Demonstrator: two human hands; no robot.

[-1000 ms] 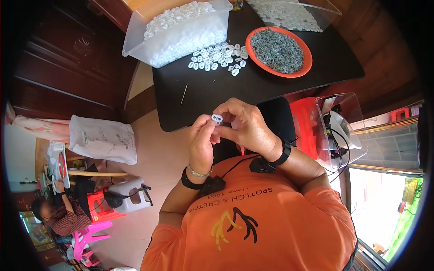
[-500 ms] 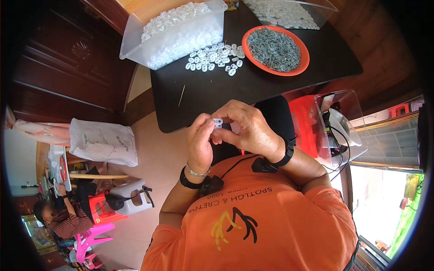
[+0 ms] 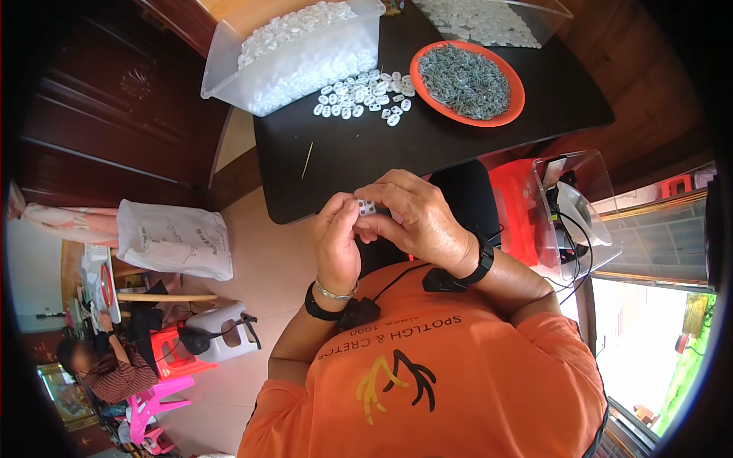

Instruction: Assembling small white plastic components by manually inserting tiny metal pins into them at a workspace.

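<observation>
left hand: we are pinching a small white plastic piece with the fingertips, fingers closed together on it.
right hand: we are curling it over the same piece from the other side, fingertips clamped on it too; what the fingers hide under them we cannot tell.
piece location: it is sitting between both hands, held up in the air, above the near edge of the dark worktop.
beyond the hands: loose white pieces are lying on the worktop, well apart from our fingers; a clear bin full of white pieces is standing further left of them; an orange bowl of grey rings is sitting ahead and right.
near left hand: a thin stick is lying on the worktop.
step: we are judging this as fitting or pressing something on the piece, mid-way.
next move: probably calling for steady fingertip pressure, keeping the piece square.
</observation>
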